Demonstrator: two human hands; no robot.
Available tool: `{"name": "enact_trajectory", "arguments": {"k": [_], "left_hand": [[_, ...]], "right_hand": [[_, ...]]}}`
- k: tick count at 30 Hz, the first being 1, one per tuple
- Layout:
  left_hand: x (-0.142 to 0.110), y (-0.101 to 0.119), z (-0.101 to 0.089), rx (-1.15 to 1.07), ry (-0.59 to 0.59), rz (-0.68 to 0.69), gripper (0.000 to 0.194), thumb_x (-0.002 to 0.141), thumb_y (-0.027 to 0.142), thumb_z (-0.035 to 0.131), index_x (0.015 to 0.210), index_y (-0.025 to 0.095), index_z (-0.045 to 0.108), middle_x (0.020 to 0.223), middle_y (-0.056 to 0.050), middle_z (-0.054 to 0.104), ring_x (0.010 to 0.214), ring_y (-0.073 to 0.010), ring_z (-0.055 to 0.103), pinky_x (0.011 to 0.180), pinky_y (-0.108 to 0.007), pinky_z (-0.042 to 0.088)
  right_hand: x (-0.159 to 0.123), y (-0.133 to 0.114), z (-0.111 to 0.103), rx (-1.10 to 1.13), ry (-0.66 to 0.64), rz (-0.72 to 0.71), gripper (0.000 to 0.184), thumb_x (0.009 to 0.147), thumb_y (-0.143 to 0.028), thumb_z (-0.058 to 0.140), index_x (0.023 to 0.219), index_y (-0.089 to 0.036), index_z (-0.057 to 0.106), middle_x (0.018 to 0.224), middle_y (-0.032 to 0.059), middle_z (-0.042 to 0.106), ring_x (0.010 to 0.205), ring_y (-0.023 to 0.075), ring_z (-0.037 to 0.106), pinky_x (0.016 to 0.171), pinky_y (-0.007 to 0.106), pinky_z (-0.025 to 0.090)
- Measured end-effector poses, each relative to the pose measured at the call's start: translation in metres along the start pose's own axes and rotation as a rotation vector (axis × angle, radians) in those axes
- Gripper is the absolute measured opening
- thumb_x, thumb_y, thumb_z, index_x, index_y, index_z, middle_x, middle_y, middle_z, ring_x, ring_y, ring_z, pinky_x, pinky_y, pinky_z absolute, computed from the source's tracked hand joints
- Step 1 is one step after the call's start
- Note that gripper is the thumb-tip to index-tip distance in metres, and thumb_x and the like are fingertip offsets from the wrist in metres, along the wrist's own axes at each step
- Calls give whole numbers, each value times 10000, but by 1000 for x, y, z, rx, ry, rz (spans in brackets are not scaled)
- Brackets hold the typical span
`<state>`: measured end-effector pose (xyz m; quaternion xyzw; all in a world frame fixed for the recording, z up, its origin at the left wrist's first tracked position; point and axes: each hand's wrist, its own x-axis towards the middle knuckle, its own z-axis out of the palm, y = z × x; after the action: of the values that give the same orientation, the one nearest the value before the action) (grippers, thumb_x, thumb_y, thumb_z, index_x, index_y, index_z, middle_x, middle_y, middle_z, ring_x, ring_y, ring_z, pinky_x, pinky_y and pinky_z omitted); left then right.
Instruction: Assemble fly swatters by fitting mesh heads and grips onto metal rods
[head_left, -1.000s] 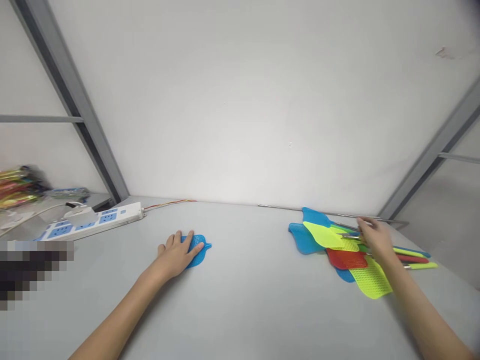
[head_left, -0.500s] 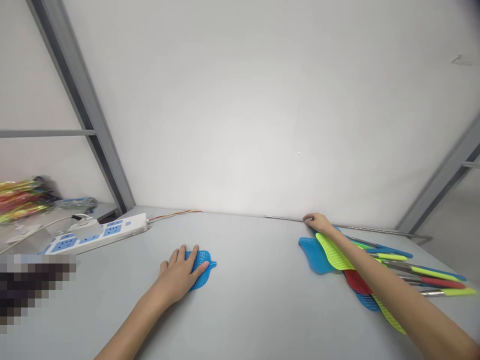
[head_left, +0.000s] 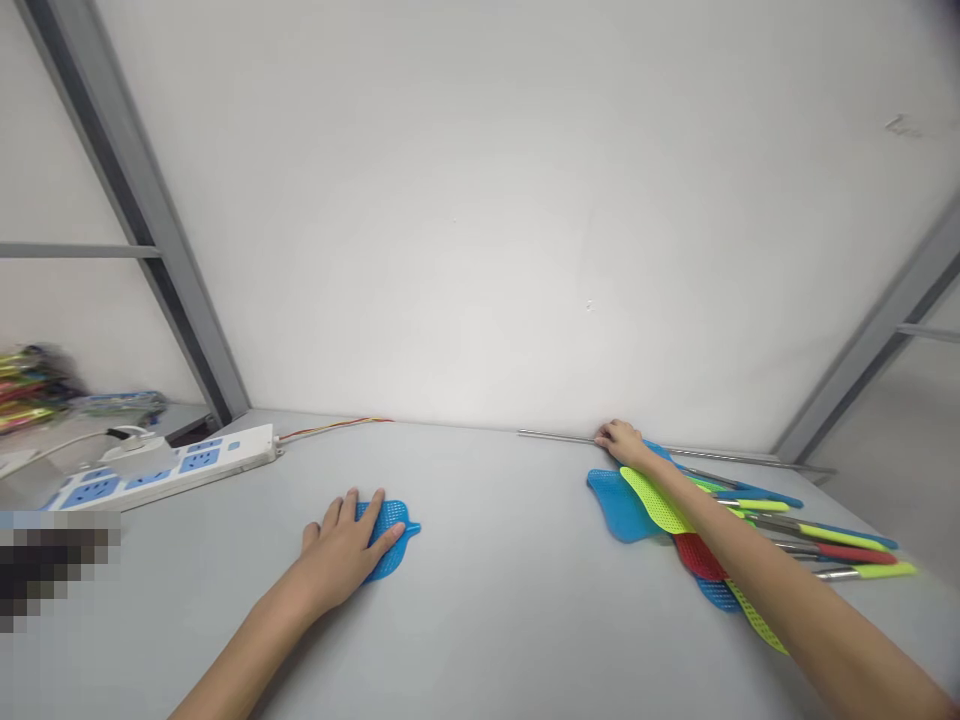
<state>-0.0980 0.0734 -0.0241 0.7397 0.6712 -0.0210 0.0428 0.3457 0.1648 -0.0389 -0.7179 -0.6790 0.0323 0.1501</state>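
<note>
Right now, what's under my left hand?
A blue perforated paddle, right side and stub showing. Your left hand covers most of the rest; the paddle's left edge and anything beneath your palm can't be seen.

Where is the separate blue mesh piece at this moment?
In the head view, the blue mesh piece lies left of centre on the grey table, under the left hand, apart from the swatters at right.

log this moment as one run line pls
left hand: flat on blue perforated plastic swatter head; right hand: overlaps thin silver metal rod, grip unclear; nearby: multicoloured plastic swatter pile
</note>
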Motion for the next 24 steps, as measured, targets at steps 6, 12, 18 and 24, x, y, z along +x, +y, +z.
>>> {"name": "enact_trajectory", "arguments": {"k": [6,12,18,24], "left_hand": [[2,-4,5,-18,5,6,596,787,461,260,1303,180,164,1333,-189,176,1208,-329,149,869,-467,217],[3,-4,5,-6,-2,15,593,787,457,259,1304,181,166,1333,-184,178,1210,-328,140,872,-470,209],[0,0,-2,-26,-32,-18,603,789,477,236,1306,178,157,1337,-185,163,1213,-320,138,884,-466,196],[2,-3,1,-26,-11,-12,596,786,469,258,1303,186,173,1334,-186,173,1208,-330,146,877,-473,201]], "right_hand": [[0,-16,-20,134,135,-161,193,812,-248,359,856,-151,519,759,19,595,683,124,519,746,318,358],[-2,-45,-38,266,301,-350,275,783,-168,284,984,-154,471,773,37,553,698,133,496,655,246,369],[-8,-85,-58,273,390,-534,428,682,-8,272,991,-149,533,714,34,483,678,133,455,674,246,360],[-34,-133,-81,211,338,-706,494,653,35,299,1018,-188,548,750,41,500,740,145,440,712,254,342]]}}
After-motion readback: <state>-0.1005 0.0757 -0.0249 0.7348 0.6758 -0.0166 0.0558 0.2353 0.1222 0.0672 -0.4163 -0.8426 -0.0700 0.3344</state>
